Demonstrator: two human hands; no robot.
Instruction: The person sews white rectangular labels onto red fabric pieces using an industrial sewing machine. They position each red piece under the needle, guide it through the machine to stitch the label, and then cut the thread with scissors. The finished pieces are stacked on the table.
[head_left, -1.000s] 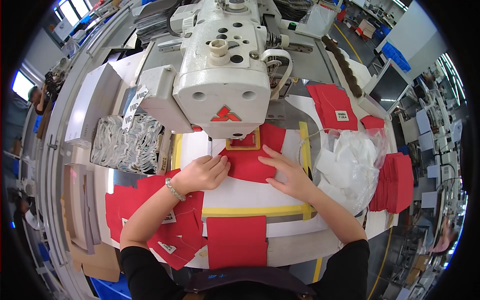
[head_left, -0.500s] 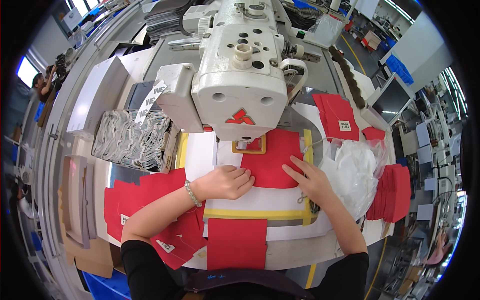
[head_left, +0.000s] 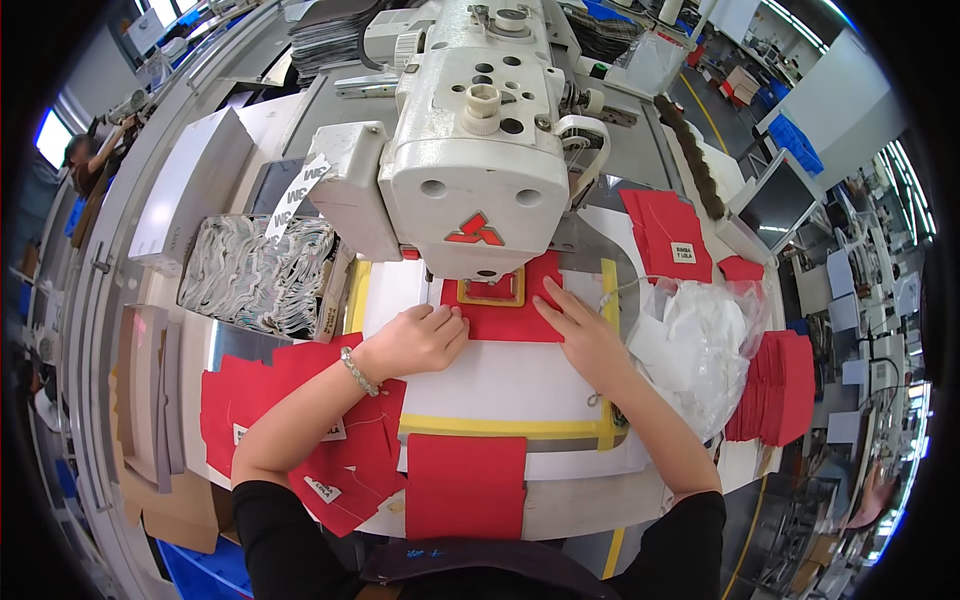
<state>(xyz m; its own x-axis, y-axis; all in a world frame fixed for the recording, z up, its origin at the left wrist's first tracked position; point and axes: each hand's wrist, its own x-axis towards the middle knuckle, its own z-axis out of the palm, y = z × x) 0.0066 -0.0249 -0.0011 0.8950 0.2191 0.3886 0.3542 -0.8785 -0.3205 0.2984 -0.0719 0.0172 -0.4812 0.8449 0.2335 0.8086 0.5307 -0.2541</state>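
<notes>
In the head view, a red fabric piece [head_left: 512, 324] is held flat between the two hands under the head of a white sewing machine [head_left: 470, 190], partly covered by a small yellow frame [head_left: 491, 302]. Compared with half a second ago, the piece has been shifted leftward and farther in from the near edge of the worktop [head_left: 565, 505] — more of it now lies around and beneath the frame, which suggests that its placement is being adjusted.

The left hand [head_left: 415, 340] is set at the piece's left side with its fingers curled; whether cloth is pinched there cannot be told. The right hand [head_left: 588, 345] is laid at the opposite side, fingers spread, fingertips on or just beside the fabric.

At the worktop's near edge a red panel [head_left: 466, 487] is laid flat — labelled red pieces [head_left: 350, 480] are heaped by the near left corner, and a plastic bag of white pieces [head_left: 690, 350] is kept toward the right edge.
</notes>
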